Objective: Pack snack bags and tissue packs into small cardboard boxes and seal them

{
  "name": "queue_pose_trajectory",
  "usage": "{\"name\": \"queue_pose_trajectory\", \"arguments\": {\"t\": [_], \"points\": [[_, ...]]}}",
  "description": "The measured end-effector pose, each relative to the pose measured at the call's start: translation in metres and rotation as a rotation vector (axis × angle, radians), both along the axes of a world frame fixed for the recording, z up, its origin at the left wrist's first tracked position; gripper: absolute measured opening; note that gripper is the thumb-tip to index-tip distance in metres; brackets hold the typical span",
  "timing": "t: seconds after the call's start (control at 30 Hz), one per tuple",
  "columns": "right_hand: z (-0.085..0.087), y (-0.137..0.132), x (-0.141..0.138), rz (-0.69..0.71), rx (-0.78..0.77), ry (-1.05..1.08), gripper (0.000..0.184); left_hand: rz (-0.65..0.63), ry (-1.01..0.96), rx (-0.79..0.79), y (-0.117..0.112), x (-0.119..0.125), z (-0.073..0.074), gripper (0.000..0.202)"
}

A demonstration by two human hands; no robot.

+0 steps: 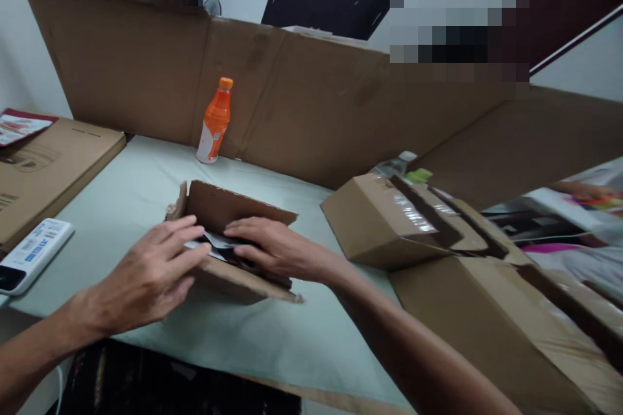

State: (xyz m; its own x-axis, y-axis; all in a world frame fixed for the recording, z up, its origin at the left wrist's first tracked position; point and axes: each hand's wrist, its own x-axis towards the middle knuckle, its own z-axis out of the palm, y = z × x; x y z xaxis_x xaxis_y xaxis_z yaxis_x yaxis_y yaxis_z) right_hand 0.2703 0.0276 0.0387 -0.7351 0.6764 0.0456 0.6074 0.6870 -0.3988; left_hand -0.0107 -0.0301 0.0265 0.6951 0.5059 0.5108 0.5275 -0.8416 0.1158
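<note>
A small cardboard box (238, 200) stands with its flaps up on the pale green cloth, with dark and white flat items (221, 244) inside. At its left end, my left hand (150, 272) has its fingers apart, and the fingertips reach over the near edge. My right hand (277, 249) reaches into the box from the right, its fingers stretched over the contents and the thumb apart from them. Both palms hide part of the box, and what the right fingertips touch is partly covered.
An orange drink bottle (215, 123) stands before a tall cardboard screen (311, 104). At left are a flat carton (63, 168) and a white power bank (36, 256). Larger cardboard boxes (467, 318) stand at right. A person's hand (591, 191) shows at far right.
</note>
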Motion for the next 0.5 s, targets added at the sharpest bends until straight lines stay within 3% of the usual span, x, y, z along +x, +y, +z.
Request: {"name": "queue_pose_trajectory", "arguments": {"t": [0.13,0.23,0.4,0.5], "points": [[0.006,-0.022,0.024,-0.326,0.371,0.376,0.026,0.219,-0.256,0.034,0.003,-0.018,-0.009,0.055],[-0.003,-0.018,0.029,-0.494,0.542,0.371,0.033,0.269,-0.345,-0.075,0.012,-0.017,-0.022,0.067],[-0.018,0.012,0.028,-0.628,0.258,0.295,0.028,0.112,-0.407,-0.239,0.025,-0.009,-0.038,0.050],[-0.016,0.011,0.028,-0.610,0.119,0.382,0.029,0.165,-0.412,-0.290,0.030,-0.007,-0.038,0.044]]}}
